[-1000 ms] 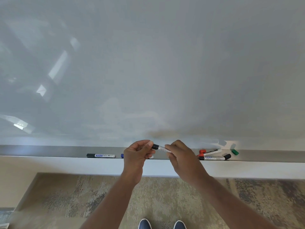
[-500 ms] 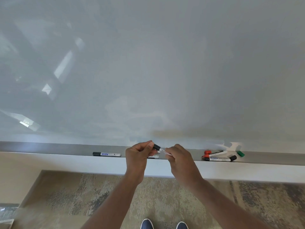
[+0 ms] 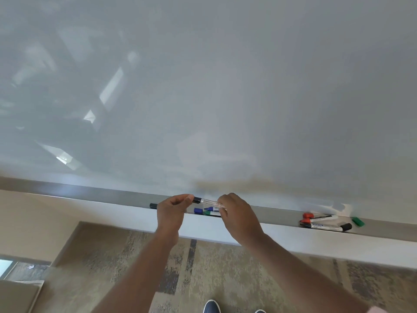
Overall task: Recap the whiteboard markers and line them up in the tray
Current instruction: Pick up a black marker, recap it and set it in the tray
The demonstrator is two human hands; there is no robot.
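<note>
- Grey metal tray (image 3: 270,212) runs along the foot of the whiteboard (image 3: 225,86); it now slopes down to the right across the view, where half a second ago it lay almost level.
- Blue marker (image 3: 211,208), loose blue cap (image 3: 198,211) and green marker (image 3: 211,213) show in the tray between the two hands; in the earlier frames the hands hid most of this spot.
- Left-hand capped black marker (image 3: 153,206): only its left tip shows past the left wrist; before, its whole length was seen.
- Left hand (image 3: 172,213): fingers curled, thumb and forefinger pinched on the black cap end of the held marker (image 3: 208,202).
- Right hand (image 3: 238,214): fingers closed round the other end of that same marker's white barrel.
- Held marker bridges the gap between the hands, nearly level, just above the tray and not touching it; cap end to the left.
- Far right of tray, well apart from the hands: red marker (image 3: 320,218) with a loose red cap (image 3: 308,215) by its left end, a black-capped marker (image 3: 327,227) just nearer, and a loose green cap (image 3: 358,221) to their right.
- Patterned carpet (image 3: 112,267) below; blue shoes (image 3: 211,308) at bottom edge.
</note>
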